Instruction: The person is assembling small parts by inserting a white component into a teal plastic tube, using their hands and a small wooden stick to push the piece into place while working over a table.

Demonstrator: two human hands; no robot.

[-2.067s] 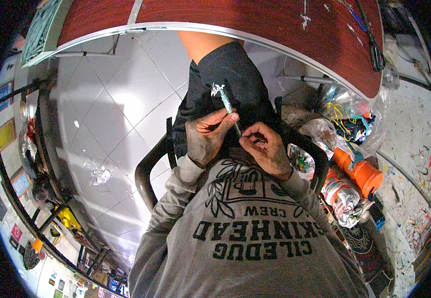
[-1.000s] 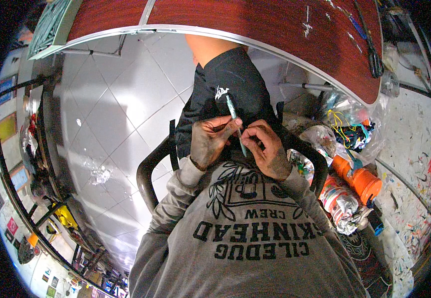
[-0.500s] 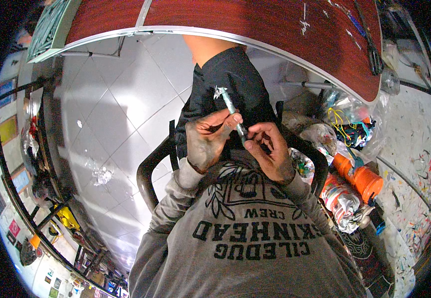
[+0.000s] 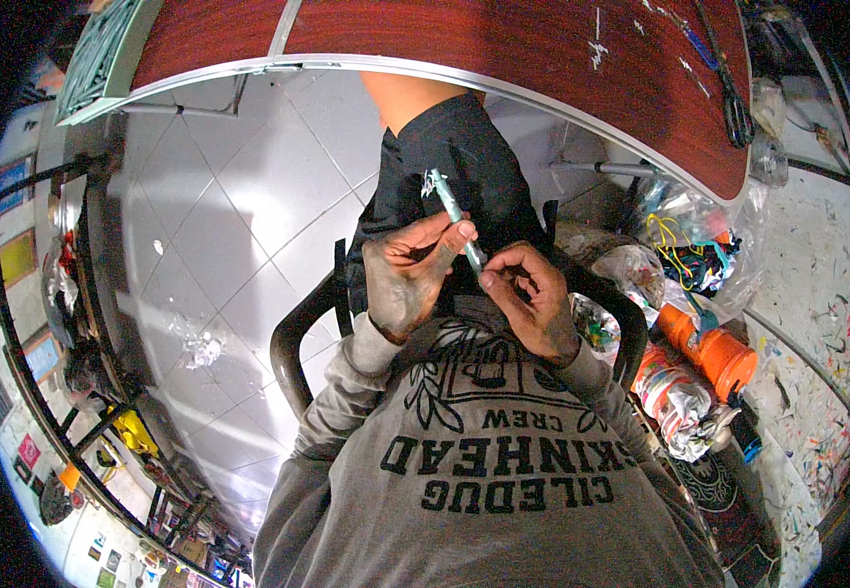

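Observation:
A thin pale green stick-like tool [image 4: 454, 218] with a frayed whitish tip points up and away from me over my lap. My left hand [image 4: 407, 279], dark with grime, pinches its middle between thumb and fingers. My right hand [image 4: 533, 299] grips its lower end with curled fingers. Both hands sit just above my black shorts [image 4: 464, 167] and my grey printed sweatshirt [image 4: 503, 470]. What the tool's lower end looks like is hidden by my fingers.
I sit on a black chair [image 4: 298, 343] over a white tiled floor [image 4: 239, 206]. A red-brown tabletop [image 4: 503, 39] curves across the top. To my right lie clear plastic bags [image 4: 685, 245], an orange container [image 4: 714, 358] and a wrapped jar [image 4: 670, 397].
Both hands have stayed over my lap, shifting slightly while turning the thin tool. Its frayed tip has tilted a little between frames.

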